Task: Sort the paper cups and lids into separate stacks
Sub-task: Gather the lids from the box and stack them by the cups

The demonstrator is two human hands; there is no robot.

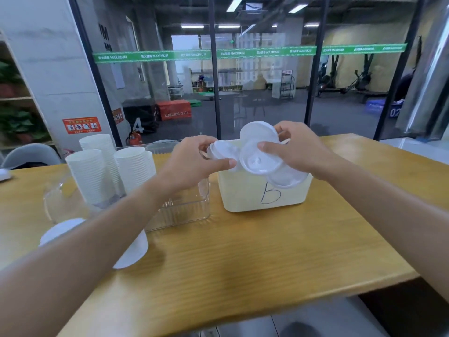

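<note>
Lids (261, 156): white, thin plastic discs w/ raised rims, several fanned out, held above the pale bin marked "B" (264, 193) at centre-right. Right hand (297, 148) pinches the fan, thumb on top. Left hand (196, 159) pinches one lid at the fan's left edge. Left: tall white paper cup stacks (97, 171) in a clear container (184, 210). Two more lids (131, 251) lie near-left on the wood table (243, 259).
</note>
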